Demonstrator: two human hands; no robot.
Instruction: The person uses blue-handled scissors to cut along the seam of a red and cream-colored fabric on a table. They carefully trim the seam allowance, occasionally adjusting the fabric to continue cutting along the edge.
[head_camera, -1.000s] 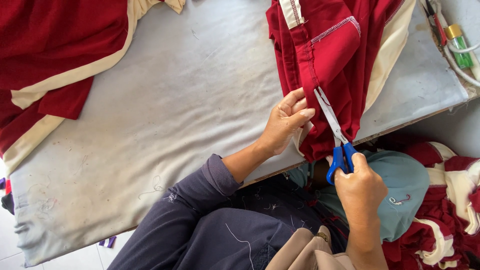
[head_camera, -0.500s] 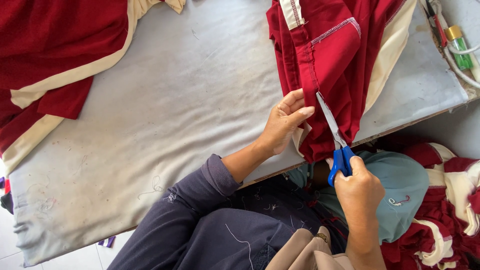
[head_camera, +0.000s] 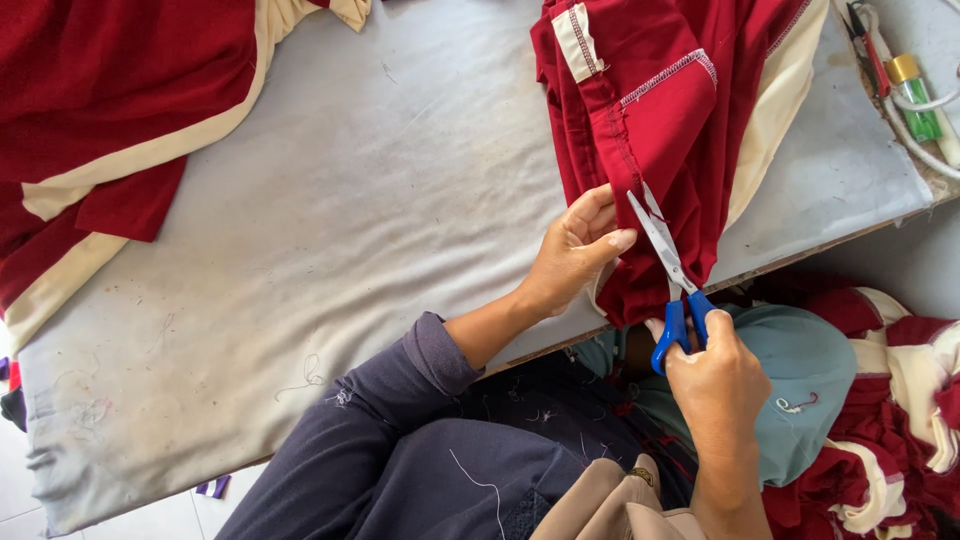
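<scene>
My left hand (head_camera: 572, 255) pinches the edge of the red garment (head_camera: 660, 130), fingers closed on the cloth where it hangs over the near edge of the table (head_camera: 380, 230). The thumb and forefinger press a fold flat, right beside the blades. My right hand (head_camera: 718, 375) grips the scissors (head_camera: 668, 270) by their blue handles, fingers curled through the loops. The blades point up and away from my right fingers, slightly parted, their tips lying against the red cloth just beside my left fingertips. The garment has cream panels and white stitching along a seam above my left hand; most of it lies bunched on the table beyond both hands, with the lower edge drooping toward my lap. Far off to the left of my left hand, another red and cream piece (head_camera: 110, 130) sprawls over the table's corner. Below my right hand sits a teal cloth (head_camera: 800, 370), and to its right a heap of red and cream pieces (head_camera: 900, 400). Loose threads cling to my dark sleeve (head_camera: 400, 430).
</scene>
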